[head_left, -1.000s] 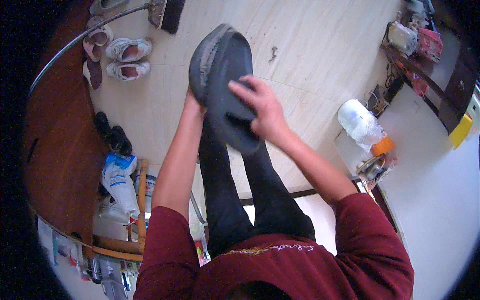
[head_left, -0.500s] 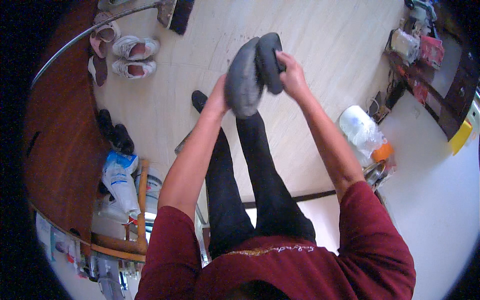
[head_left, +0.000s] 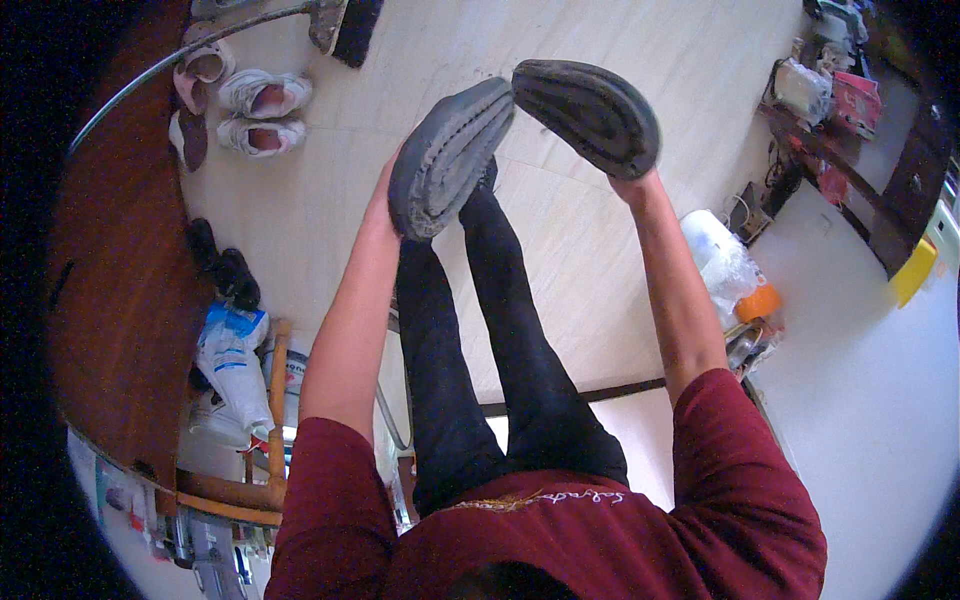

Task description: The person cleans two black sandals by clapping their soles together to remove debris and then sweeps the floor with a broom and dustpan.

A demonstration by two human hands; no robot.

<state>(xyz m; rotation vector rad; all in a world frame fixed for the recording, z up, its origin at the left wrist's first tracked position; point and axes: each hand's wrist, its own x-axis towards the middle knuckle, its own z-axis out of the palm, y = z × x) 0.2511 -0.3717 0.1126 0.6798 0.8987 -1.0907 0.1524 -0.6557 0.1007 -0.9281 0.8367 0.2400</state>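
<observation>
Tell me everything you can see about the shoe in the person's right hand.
The right-hand shoe is dark grey, held up at arm's length with its sole facing the camera. The sole looks like worn, dusty rubber with a fine ribbed tread. It tilts, one end toward the other shoe without clearly touching it. The right hand grips it from beneath, mostly hidden; the upper is out of sight.

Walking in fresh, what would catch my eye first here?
Two dark grey shoes, held soles-up and apart above the pale wooden floor: the left shoe in the left hand, the right shoe in the right hand. Next, at upper left, pale sneakers lie beside the brown wooden wall.
</observation>
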